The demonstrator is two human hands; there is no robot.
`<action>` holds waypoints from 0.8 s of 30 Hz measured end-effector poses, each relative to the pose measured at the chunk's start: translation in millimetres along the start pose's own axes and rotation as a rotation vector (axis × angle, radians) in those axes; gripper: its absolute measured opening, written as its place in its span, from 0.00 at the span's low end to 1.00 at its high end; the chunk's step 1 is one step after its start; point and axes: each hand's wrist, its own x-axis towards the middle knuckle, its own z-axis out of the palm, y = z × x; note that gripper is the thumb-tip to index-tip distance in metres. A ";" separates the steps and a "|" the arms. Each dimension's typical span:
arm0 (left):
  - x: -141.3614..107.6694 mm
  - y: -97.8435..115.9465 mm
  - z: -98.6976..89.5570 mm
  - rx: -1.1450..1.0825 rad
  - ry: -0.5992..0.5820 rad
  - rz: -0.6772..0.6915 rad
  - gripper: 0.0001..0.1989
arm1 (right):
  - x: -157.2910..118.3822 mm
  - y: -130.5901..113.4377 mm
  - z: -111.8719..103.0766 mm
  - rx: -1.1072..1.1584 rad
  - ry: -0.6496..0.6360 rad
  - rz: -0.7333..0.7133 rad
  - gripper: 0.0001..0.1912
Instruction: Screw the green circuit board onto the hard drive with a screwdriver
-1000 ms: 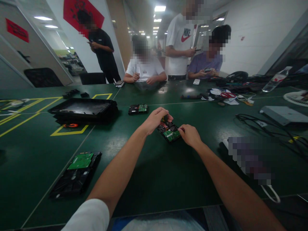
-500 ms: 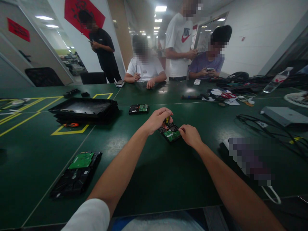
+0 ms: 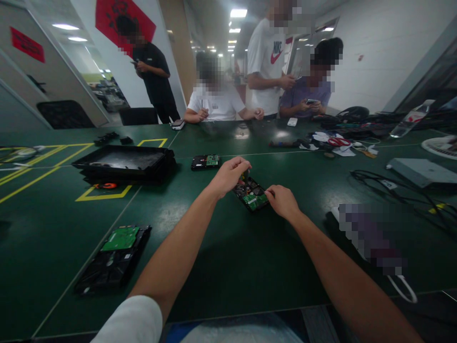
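Observation:
A hard drive (image 3: 254, 200) with a green circuit board lies on the green table between my hands. My left hand (image 3: 230, 177) is closed around a short screwdriver (image 3: 245, 176), held upright over the drive's far left part; fingers hide most of its yellow and black handle, and I cannot tell whether the tip touches a screw. At the drive's right edge, the fingertips of my right hand (image 3: 282, 200) are pinched on its side. Another hard drive (image 3: 114, 259) lies at the near left, and a smaller-looking drive (image 3: 206, 162) is farther back.
Stacked black trays (image 3: 124, 162) stand at the left, with an orange-handled tool (image 3: 106, 186) beside them. On the right are a pixelated pouch-like item (image 3: 371, 238), black cables (image 3: 410, 195), a grey box (image 3: 424, 172) and a bottle (image 3: 412, 119). Several people are across the table.
My left hand has shifted slightly left and turned, with the screwdriver handle now less visible. My right hand and the drive stay put. The seated person opposite moved an arm rightward.

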 end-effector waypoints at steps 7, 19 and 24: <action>-4.1 1.2 8.2 -0.181 -0.043 -0.069 0.09 | 0.0 1.9 1.7 -0.006 0.016 -0.030 0.13; -1.0 -2.9 2.1 -0.105 -0.078 0.011 0.12 | 0.3 1.6 2.0 -0.014 0.013 -0.023 0.13; -2.4 -2.8 5.5 -0.129 -0.138 -0.002 0.14 | 0.7 2.7 3.5 -0.020 0.032 -0.036 0.13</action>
